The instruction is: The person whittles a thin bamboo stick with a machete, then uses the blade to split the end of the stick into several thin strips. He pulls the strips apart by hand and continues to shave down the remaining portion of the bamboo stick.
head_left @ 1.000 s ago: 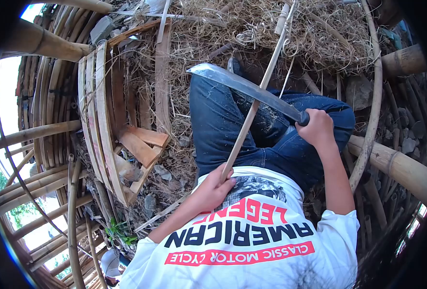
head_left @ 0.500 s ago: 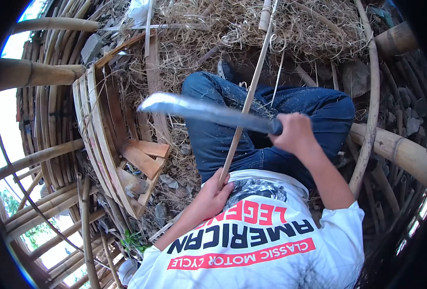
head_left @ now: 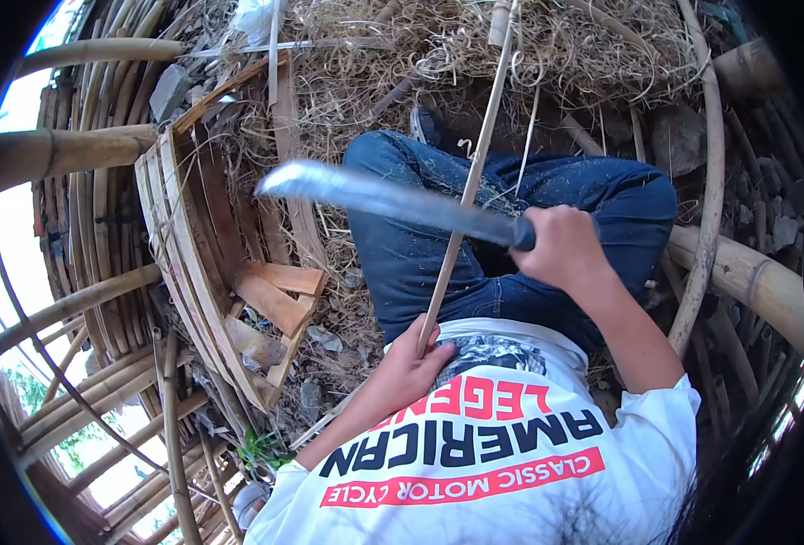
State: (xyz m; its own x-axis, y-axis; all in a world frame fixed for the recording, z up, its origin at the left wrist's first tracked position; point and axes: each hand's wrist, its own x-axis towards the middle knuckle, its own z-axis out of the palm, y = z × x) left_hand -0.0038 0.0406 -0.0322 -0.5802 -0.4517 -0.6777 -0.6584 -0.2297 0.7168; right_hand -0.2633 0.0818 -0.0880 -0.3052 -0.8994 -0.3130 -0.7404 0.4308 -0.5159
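Observation:
My left hand [head_left: 413, 365] is wrapped round the lower end of a long, thin bamboo strip [head_left: 476, 174], close against the white shirt. From there the strip slants up and away over my crossed legs in blue jeans [head_left: 393, 236]. A machete [head_left: 365, 195] is in my right hand [head_left: 561, 243], its fingers closed round the dark handle. The broad blade points left and lies across the strip in this view, blurred toward its tip. A thin curl of shaving [head_left: 464, 145] stands out from the strip beyond the blade.
Bamboo shavings [head_left: 565, 54] are heaped on the ground ahead. At left lies a wooden slat crate [head_left: 170, 263] with broken boards, beside stacked bamboo poles [head_left: 75, 300]. A thin pole [head_left: 712, 163] and a thick bamboo pole [head_left: 751, 277] lie at right, near stones.
The machete and my right hand have shifted slightly, with the blade still across the strip. My left hand keeps its hold on the strip. The whole view has moved a little.

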